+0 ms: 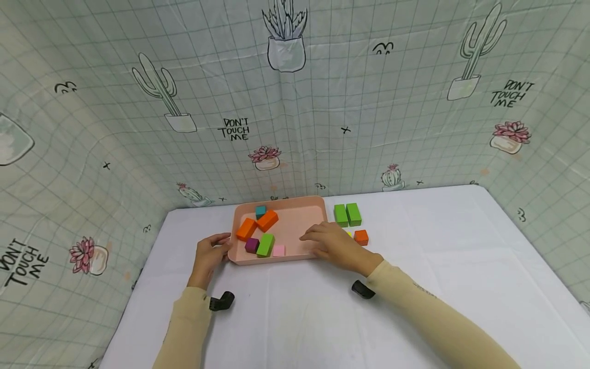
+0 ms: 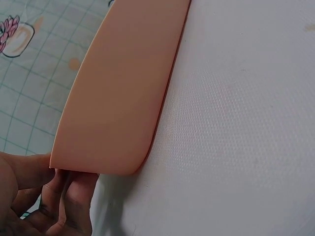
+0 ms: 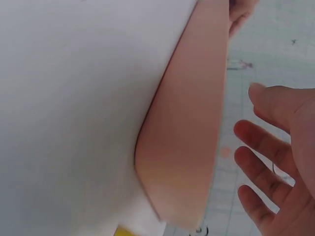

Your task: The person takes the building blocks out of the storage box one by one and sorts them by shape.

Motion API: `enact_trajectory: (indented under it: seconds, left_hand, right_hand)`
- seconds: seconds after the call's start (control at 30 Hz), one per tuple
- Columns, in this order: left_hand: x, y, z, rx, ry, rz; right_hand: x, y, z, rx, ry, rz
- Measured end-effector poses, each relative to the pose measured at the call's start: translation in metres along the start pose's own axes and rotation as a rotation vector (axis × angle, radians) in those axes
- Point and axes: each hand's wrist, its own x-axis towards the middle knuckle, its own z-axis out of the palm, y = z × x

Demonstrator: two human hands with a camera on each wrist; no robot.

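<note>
A shallow pink tray (image 1: 299,225) lies near the far edge of the table. My left hand (image 1: 212,256) grips its left end, thumb at the rim and curled fingers against the outer wall in the left wrist view. Over the tray's right end hovers my right hand (image 1: 336,246), its fingers loosely spread with nothing held. Inside the tray's left half are an orange block (image 1: 246,229), another orange block (image 1: 267,221), a teal cube (image 1: 260,210), a purple cube (image 1: 251,245), a green block (image 1: 265,245) and a pink cube (image 1: 278,250).
Right of the tray stand two green blocks, a left one (image 1: 341,215) and a right one (image 1: 354,214). Nearer me are an orange cube (image 1: 361,237) and a yellow block (image 1: 349,234), partly hidden by my right hand. A patterned cloth (image 1: 304,128) hangs behind the white table (image 1: 295,318).
</note>
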Motion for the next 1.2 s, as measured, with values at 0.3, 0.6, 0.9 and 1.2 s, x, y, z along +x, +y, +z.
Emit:
enact_trajectory:
  seconds: [0.3,0.6,0.9,1.2]
  left_hand:
    - [0.0,-0.002,0.001,-0.008,0.01,0.008]
    - [0.004,-0.004,0.002,0.002,0.009,0.01]
    - [0.002,-0.005,0.0,-0.013,0.006,0.03]
    - [0.002,-0.006,-0.001,-0.023,0.005,0.044]
  right_hand:
    - [0.03,-0.004,0.019,0.009,-0.132,-0.052]
    - [0.053,-0.009,0.021,0.035,-0.212,-0.115]
    - [0.07,-0.01,0.023,0.048,-0.317,-0.176]
    - [0.072,-0.006,0.028,-0.055,-0.283,-0.21]
